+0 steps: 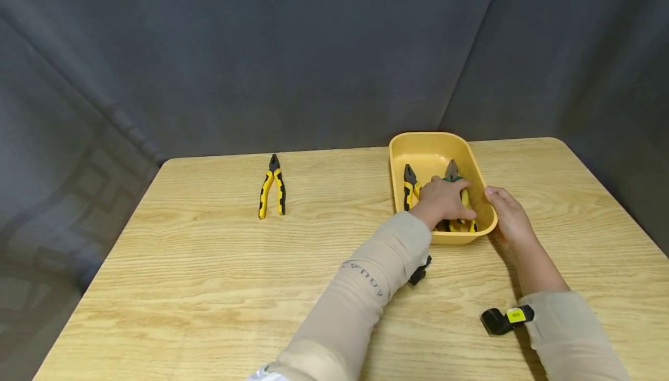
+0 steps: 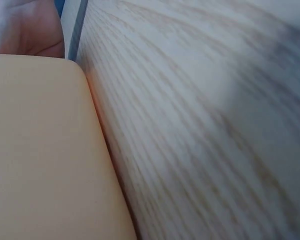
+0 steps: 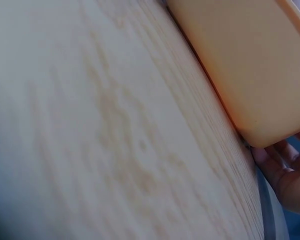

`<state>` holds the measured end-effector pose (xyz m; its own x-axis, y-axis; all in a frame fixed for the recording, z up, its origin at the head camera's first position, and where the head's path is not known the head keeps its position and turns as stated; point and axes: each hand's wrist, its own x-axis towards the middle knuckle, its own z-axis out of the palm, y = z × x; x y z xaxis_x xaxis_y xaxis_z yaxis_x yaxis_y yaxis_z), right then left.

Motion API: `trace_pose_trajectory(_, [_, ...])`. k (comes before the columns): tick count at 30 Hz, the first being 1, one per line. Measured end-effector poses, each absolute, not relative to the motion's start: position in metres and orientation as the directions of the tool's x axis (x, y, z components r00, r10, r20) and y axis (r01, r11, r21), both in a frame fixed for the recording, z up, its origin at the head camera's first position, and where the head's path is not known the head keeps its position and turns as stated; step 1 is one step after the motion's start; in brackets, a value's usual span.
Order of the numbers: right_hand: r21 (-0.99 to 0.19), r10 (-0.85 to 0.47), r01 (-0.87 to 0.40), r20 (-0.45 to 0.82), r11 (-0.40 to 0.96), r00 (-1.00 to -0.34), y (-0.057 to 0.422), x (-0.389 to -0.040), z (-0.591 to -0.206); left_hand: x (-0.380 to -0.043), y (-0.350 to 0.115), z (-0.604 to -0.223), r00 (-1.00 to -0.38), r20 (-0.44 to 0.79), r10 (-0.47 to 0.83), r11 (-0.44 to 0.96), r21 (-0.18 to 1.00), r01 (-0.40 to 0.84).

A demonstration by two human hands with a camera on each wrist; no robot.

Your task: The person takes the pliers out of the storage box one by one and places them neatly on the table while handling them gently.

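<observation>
Head view: left hand (image 1: 444, 200) inside yellow tray (image 1: 425, 147), fingers apparently curled round green-handled pliers (image 1: 452, 171); right hand (image 1: 509, 215) open, steadying tray wall on desk (image 1: 209, 276). Best eased down beside 2nd pliers (image 1: 409, 183), tray held firm.

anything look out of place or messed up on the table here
Only one thing: a yellow-and-black pliers lies alone on the table, well apart from the yellow tray that holds the other pliers. Nothing looks spilled or damaged.
</observation>
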<state>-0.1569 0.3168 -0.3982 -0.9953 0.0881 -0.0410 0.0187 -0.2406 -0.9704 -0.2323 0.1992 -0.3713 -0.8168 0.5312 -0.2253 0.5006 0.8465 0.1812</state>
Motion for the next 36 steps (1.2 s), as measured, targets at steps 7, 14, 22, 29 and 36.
trace_pose_trajectory(7, [-0.968,0.092,0.028,-0.052,-0.25,-0.994,0.317,-0.158,-0.398,-0.231,0.194,-0.366,-0.826,-0.196,0.528,0.84,0.262,0.475])
trace_pose_trajectory(14, [-0.976,0.098,0.055,-0.077,-0.209,-0.992,0.318,-0.158,-0.394,-0.227,0.185,-0.361,-0.821,-0.161,0.548,0.809,0.35,0.472])
trace_pose_trajectory(22, [-0.975,0.108,0.063,-0.088,-0.212,-0.99,0.318,-0.155,-0.393,-0.223,0.178,-0.357,-0.817,-0.138,0.561,0.773,0.442,0.456])
trace_pose_trajectory(29, [-0.957,0.082,0.043,-0.069,-0.288,-0.994,0.316,-0.155,-0.397,-0.223,0.168,-0.354,-0.823,-0.101,0.559,0.761,0.456,0.461])
trace_pose_trajectory(36, [-0.957,0.075,0.033,-0.057,-0.29,-0.996,0.316,-0.156,-0.398,-0.225,0.159,-0.346,-0.821,-0.05,0.569,0.743,0.459,0.487])
